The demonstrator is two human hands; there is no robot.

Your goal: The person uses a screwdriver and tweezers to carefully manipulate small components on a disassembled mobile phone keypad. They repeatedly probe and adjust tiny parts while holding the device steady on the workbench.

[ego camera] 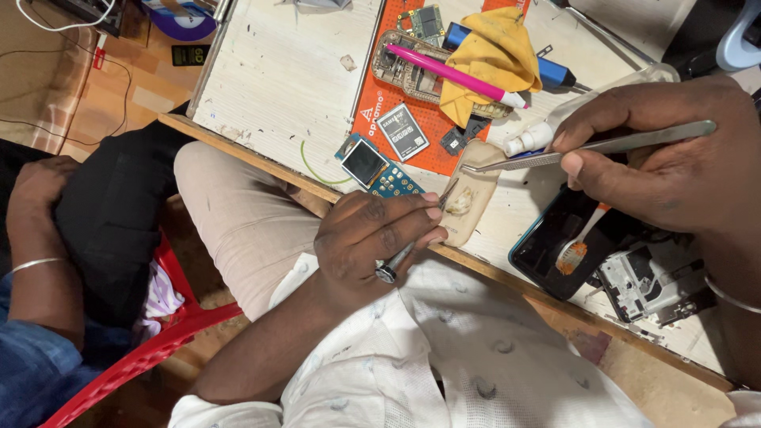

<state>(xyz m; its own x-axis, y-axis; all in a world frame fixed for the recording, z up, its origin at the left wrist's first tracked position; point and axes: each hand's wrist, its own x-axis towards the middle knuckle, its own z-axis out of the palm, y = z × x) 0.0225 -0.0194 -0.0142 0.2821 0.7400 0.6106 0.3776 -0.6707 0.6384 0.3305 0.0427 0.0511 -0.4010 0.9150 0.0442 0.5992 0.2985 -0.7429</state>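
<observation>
Tweezers (590, 147) in right hand's (674, 158) closed grip, screwdriver (412, 242) in left hand's (372, 242), phone (555, 238) beside.

small square screen (365, 162), dark phone screen (552, 238)

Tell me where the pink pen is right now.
In the head view, the pink pen lies diagonally at top centre, across the opened phone frame on the orange mat, against the yellow cloth.

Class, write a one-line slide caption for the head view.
Left hand holds a thin metal tool, right hand holds tweezers, above a cluttered white workbench.
</observation>
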